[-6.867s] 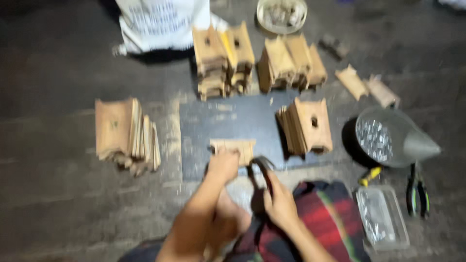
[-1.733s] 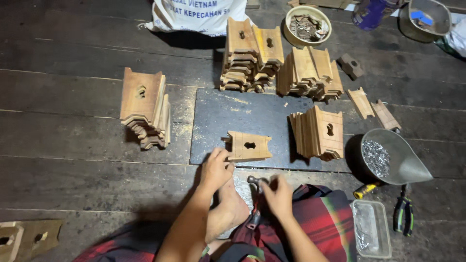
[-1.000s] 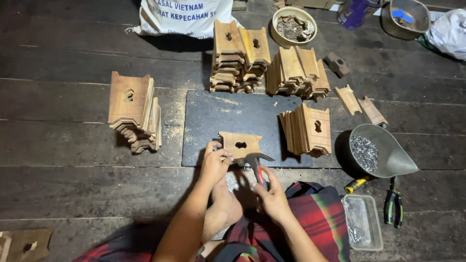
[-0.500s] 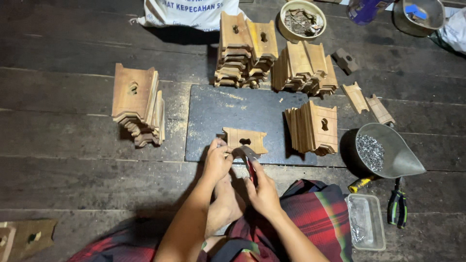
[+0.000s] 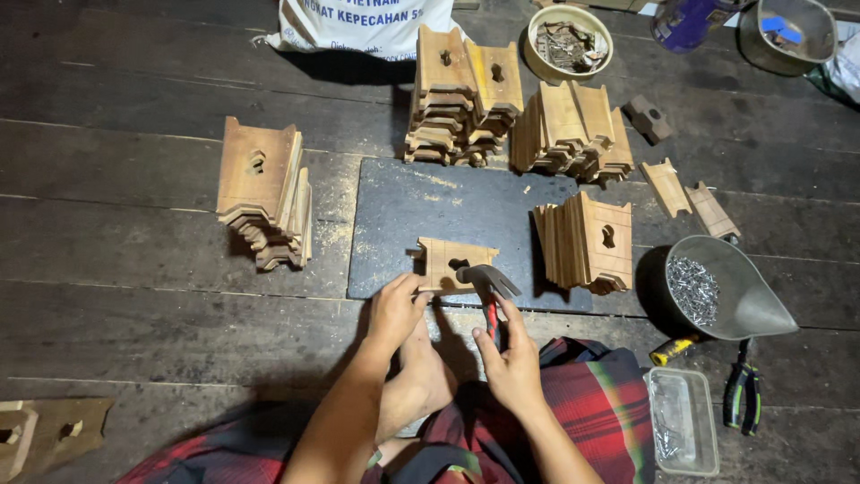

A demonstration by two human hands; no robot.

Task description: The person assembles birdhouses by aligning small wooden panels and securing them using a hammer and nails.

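Dark slab (image 5: 403,211): notched wood piece (image 5: 452,262) (keyhole cutout) pinched by left hand (image 5: 397,309); right hand (image 5: 512,358) clamps hammer (image 5: 491,289).

The one camera sits on my head and looks steeply down and forward over my lap at the plank floor (image 5: 134,233). It is close to my left hand (image 5: 394,309) and right hand (image 5: 512,366) at the lower middle; the white sack (image 5: 358,22) marks the far top edge.
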